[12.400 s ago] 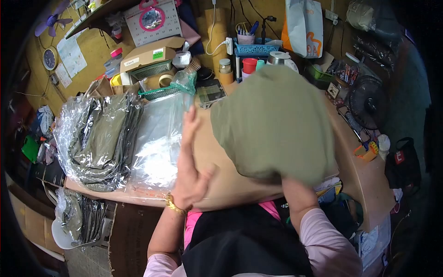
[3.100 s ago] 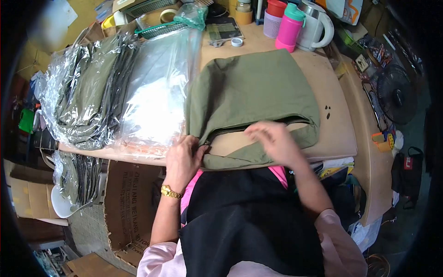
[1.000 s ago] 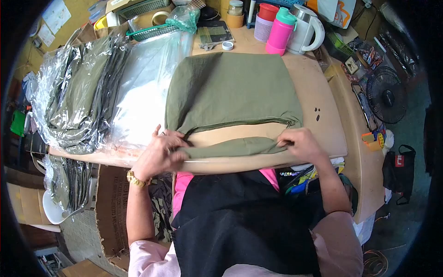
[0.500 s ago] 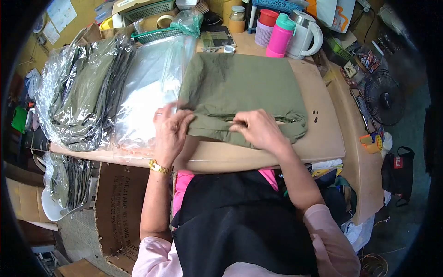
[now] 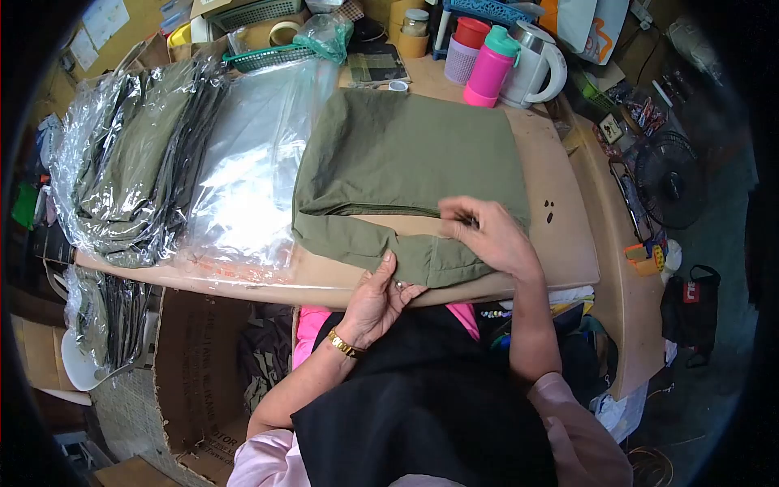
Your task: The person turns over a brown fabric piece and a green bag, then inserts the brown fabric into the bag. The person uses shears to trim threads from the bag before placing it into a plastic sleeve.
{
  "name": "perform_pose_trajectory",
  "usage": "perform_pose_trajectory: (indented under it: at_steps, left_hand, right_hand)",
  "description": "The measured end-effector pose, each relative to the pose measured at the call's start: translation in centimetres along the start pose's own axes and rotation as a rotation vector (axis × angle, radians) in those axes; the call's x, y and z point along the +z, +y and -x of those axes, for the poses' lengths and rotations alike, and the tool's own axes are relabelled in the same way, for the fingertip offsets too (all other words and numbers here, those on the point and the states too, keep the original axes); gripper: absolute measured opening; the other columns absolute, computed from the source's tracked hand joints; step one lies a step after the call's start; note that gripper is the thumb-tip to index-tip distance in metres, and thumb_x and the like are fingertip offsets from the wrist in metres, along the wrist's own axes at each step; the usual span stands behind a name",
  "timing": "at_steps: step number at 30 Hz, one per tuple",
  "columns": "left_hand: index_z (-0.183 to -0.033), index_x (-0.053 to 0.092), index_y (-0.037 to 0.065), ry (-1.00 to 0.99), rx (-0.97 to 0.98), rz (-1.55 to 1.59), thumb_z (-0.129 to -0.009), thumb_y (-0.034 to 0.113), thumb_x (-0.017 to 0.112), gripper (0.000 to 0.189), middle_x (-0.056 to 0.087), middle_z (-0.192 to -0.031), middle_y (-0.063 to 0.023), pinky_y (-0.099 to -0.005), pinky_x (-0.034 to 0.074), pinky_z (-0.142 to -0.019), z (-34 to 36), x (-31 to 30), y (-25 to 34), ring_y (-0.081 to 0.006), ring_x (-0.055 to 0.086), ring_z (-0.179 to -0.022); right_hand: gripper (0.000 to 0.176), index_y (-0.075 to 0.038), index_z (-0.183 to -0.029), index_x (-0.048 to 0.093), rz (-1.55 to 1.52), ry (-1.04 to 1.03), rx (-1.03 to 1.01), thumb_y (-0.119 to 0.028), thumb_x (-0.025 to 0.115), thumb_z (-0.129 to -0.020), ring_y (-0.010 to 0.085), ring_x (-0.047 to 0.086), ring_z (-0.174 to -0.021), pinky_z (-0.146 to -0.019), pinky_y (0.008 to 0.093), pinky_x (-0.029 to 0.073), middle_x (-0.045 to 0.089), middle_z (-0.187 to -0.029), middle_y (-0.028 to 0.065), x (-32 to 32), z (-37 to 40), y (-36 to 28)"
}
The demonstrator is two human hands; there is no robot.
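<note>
A folded olive-green garment [image 5: 422, 146] lies on the tan tabletop in front of me. Its near part is a narrow band set off from the main panel by a gap where the table shows. My left hand [image 5: 383, 296] pinches the lower edge of this band, thumb on top and fingers underneath. Over the right part of the garment is my right hand [image 5: 495, 239], its fingertips slightly blurred, thumb and fingers apart with nothing visible between them. Whether it touches the cloth is hard to see.
Clear plastic bags [image 5: 251, 162] lie left of the garment, beside a stack of bagged olive garments [image 5: 138, 162]. A pink bottle [image 5: 491, 69], a kettle [image 5: 531, 69] and baskets stand at the back. Below the table's left side is an open cardboard box [image 5: 199, 365].
My left hand has moved right and down to the garment's near edge. The near band is pulled toward me, widening the gap. My right hand has lifted and shifted slightly right.
</note>
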State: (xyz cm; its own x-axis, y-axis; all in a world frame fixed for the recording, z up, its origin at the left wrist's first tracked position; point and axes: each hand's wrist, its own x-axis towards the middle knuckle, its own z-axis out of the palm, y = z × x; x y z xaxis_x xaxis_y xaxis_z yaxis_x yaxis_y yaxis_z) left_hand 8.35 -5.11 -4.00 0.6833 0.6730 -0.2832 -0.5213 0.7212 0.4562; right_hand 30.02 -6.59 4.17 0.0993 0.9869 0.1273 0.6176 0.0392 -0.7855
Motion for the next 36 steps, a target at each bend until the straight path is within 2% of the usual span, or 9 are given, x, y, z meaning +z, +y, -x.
perform_pose_trajectory:
  at_steps: [4, 6, 9, 13, 17, 21, 27, 30, 36]
  left_hand:
    - [-0.134, 0.048, 0.004, -0.009, -0.032, 0.105, -0.106, 0.034, 0.049, 0.041, 0.063, -0.124, -0.0117, -0.0346, 0.063, -0.081, -0.2, -1.4, 0.5, -0.0211, 0.068, -0.104]
    - [-0.129, 0.053, 0.005, 0.068, -0.003, 0.136, -0.104, 0.029, 0.055, 0.035, 0.068, -0.115, -0.0085, -0.0277, 0.063, -0.067, 0.1, -0.8, 1.1, -0.0132, 0.07, -0.093]
    - [-0.129, 0.054, 0.007, 0.041, 0.122, 0.025, -0.101, 0.018, 0.061, 0.031, 0.069, -0.11, -0.0069, -0.0243, 0.061, -0.067, 1.0, -0.4, 0.3, -0.0111, 0.07, -0.091]
    - [-0.131, 0.054, 0.008, 0.095, 0.129, -0.204, -0.093, 0.001, 0.068, 0.041, 0.068, -0.115, -0.006, -0.025, 0.06, -0.077, 1.9, 1.8, 0.2, -0.0134, 0.069, -0.1]
    - [-0.129, 0.056, 0.007, 0.059, 0.203, -0.197, -0.094, 0.003, 0.068, 0.037, 0.068, -0.117, -0.0059, -0.0273, 0.06, -0.08, 2.1, 2.0, 0.5, -0.0152, 0.069, -0.101]
    - [-0.128, 0.056, 0.006, 0.084, 0.095, -0.188, -0.096, 0.007, 0.066, 0.033, 0.067, -0.119, -0.0055, -0.0278, 0.06, -0.081, 2.5, 0.5, 1.1, -0.0155, 0.068, -0.101]
    - [-0.131, 0.054, 0.005, 0.01, 0.167, -0.131, -0.095, 0.011, 0.069, 0.039, 0.064, -0.124, -0.0049, -0.0297, 0.054, -0.09, 2.6, 1.6, 0.3, -0.0139, 0.064, -0.108]
    - [-0.133, 0.052, 0.005, -0.017, 0.286, -0.378, -0.094, 0.012, 0.072, 0.045, 0.062, -0.125, -0.0055, -0.0314, 0.05, -0.097, 2.5, 1.7, 0.0, -0.0153, 0.06, -0.113]
    - [-0.135, 0.049, 0.005, 0.195, 0.239, -0.175, -0.094, 0.012, 0.072, 0.047, 0.061, -0.125, -0.0048, -0.0328, 0.049, -0.1, 2.0, 1.6, -0.5, -0.0179, 0.06, -0.114]
  right_hand:
    - [0.027, 0.003, -0.101, 0.068, 0.04, -0.092, 0.134, -0.023, 0.068, -0.093, 0.0121, 0.056, -0.069, -0.067, 0.0312, 0.047, 0.064, -0.076, 0.0078, -1.1, 1.3, 3.2]
    - [0.023, 0.002, -0.096, 0.067, -0.257, 0.164, 0.233, -0.021, 0.071, -0.092, 0.0093, 0.047, -0.065, -0.061, 0.029, 0.042, 0.059, -0.073, 0.002, -1.3, 1.9, 3.8]
    - [0.02, 0.001, -0.098, 0.067, -0.146, 0.338, 0.141, -0.018, 0.072, -0.091, 0.01, 0.054, -0.07, -0.066, 0.0283, 0.045, 0.065, -0.078, 0.0022, -0.9, 2.9, 0.9]
    - [0.029, 0.002, -0.105, 0.066, -0.003, 0.192, -0.016, -0.02, 0.075, -0.088, 0.0121, 0.066, -0.085, -0.077, 0.0273, 0.05, 0.07, -0.088, 0.0115, 1.6, 3.9, -2.4]
    - [0.012, 0.004, -0.091, 0.066, -0.139, -0.047, 0.115, -0.005, 0.073, -0.085, 0.0054, 0.054, -0.074, -0.066, 0.0238, 0.044, 0.063, -0.076, 0.0009, 2.3, 4.4, -1.3]
    - [0.009, 0.003, -0.085, 0.066, -0.138, 0.054, 0.051, -0.004, 0.071, -0.087, 0.0049, 0.05, -0.069, -0.062, 0.0243, 0.042, 0.06, -0.071, -0.0001, 3.0, 4.5, -0.8]
    - [0.016, 0.002, -0.094, 0.067, -0.078, 0.031, -0.014, -0.006, 0.076, -0.085, 0.0127, 0.057, -0.064, -0.062, 0.03, 0.047, 0.062, -0.072, 0.0094, 2.5, 4.5, -1.9]
    - [0.01, 0.003, -0.09, 0.066, -0.034, 0.092, -0.154, -0.001, 0.073, -0.085, 0.0083, 0.052, -0.065, -0.058, 0.0261, 0.041, 0.06, -0.072, 0.0041, 3.0, 4.7, -2.7]
    - [0.011, 0.003, -0.087, 0.063, -0.106, 0.026, -0.126, -0.003, 0.072, -0.087, 0.008, 0.048, -0.061, -0.054, 0.0263, 0.038, 0.057, -0.069, 0.0034, 4.2, 5.3, -2.9]
